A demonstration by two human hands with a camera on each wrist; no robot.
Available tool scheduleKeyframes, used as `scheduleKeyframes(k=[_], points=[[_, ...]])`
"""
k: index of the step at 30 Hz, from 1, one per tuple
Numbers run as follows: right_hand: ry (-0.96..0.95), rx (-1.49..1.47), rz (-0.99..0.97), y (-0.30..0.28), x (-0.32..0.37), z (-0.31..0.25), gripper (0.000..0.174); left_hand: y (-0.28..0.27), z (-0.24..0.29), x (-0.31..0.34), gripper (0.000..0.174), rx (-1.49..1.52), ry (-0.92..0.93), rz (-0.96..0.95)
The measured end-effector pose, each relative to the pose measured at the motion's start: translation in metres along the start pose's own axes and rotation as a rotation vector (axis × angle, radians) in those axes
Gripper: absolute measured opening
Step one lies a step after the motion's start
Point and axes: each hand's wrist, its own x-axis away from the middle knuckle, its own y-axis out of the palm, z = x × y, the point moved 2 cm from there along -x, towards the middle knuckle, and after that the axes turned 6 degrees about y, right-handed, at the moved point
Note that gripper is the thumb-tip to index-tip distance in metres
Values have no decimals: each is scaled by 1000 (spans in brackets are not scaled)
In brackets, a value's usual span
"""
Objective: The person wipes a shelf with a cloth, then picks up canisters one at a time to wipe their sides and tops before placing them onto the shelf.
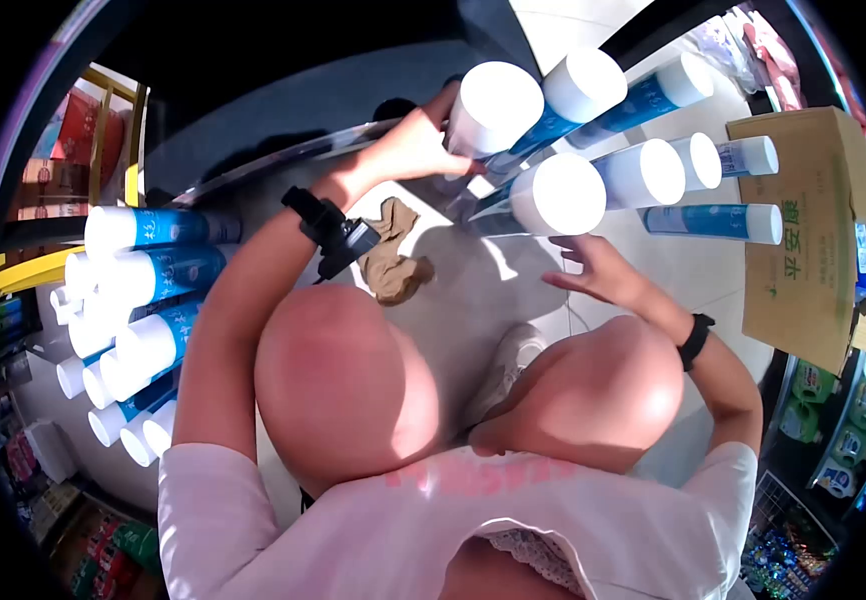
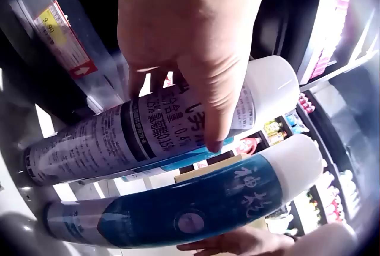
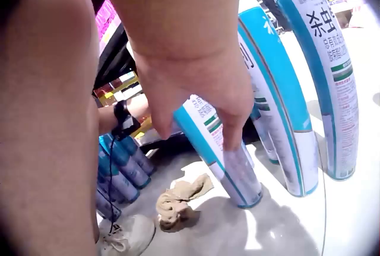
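My left hand point(image 1: 418, 145) grips a tall insecticide spray can point(image 2: 142, 128) with a white cap, thumb on one side and fingers on the other. Close in front of it stands a second blue and white spray can point(image 2: 196, 208), also white-capped. My right hand point(image 1: 603, 270) is beside this nearer can, its fingers spread and loosely bent. In the right wrist view the right hand's thumb and finger overlap the can point(image 3: 219, 155). A crumpled brown cloth point(image 1: 391, 250) lies on the floor between the left arm and the knees.
Several more spray cans point(image 1: 643, 172) stand on the right, before a cardboard box point(image 1: 798, 240). Another group of cans point(image 1: 158, 275) is at the left. A dark shelf edge point(image 1: 273, 160) runs behind the left hand. Shelves of bottles point(image 1: 838, 430) stand at far right.
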Motion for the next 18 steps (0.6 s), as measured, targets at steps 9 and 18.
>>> scheduleKeyframes(k=[9,18], points=[[-373,-200,541,18,-27,-37,60,22,-9,7,76,-43,55,128],[-383,-212,511,1,-21,-87,62,-10,70,42,68,76,-21,138]])
